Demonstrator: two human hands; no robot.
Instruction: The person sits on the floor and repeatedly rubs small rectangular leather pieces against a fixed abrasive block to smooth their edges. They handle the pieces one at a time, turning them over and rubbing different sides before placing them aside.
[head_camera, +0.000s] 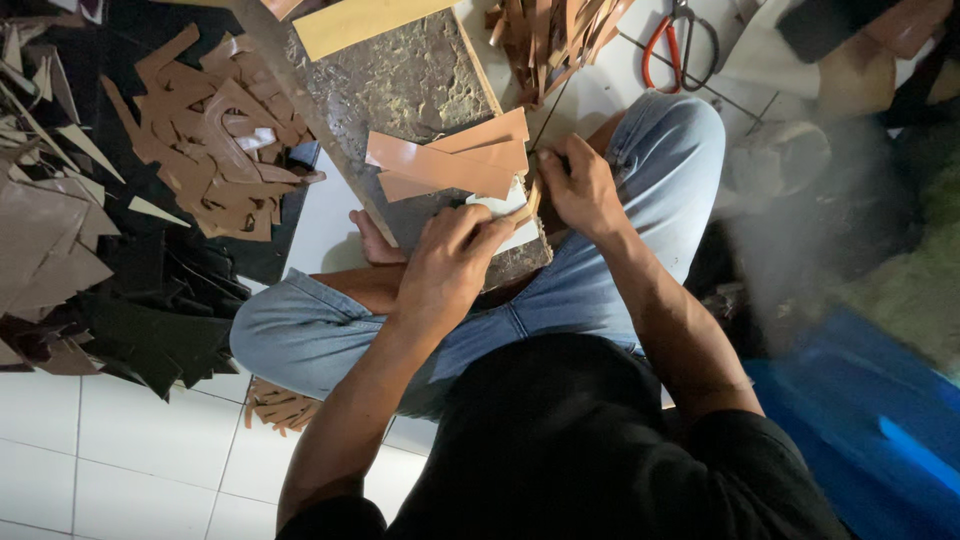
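I sit cross-legged on a tiled floor with a worn cutting board (410, 75) across my lap. Tan leather strips (450, 160) lie stacked on it, beside a white piece (500, 205). My left hand (450, 265) pinches the near end of a thin tan strip (527, 205) at the board's right edge. My right hand (580, 185) grips the far end of that same strip with closed fingers. A thin dark rod or blade (555, 105) rises from near my right hand; what it is stays unclear.
A heap of tan leather offcuts (215, 140) and dark scraps (90, 270) lies left. More tan strips (545, 35) sit beyond the board. Red-handled scissors (680, 45) lie at the top right. Blue plastic (870, 420) is at the right. A few offcuts (280, 405) rest under my knee.
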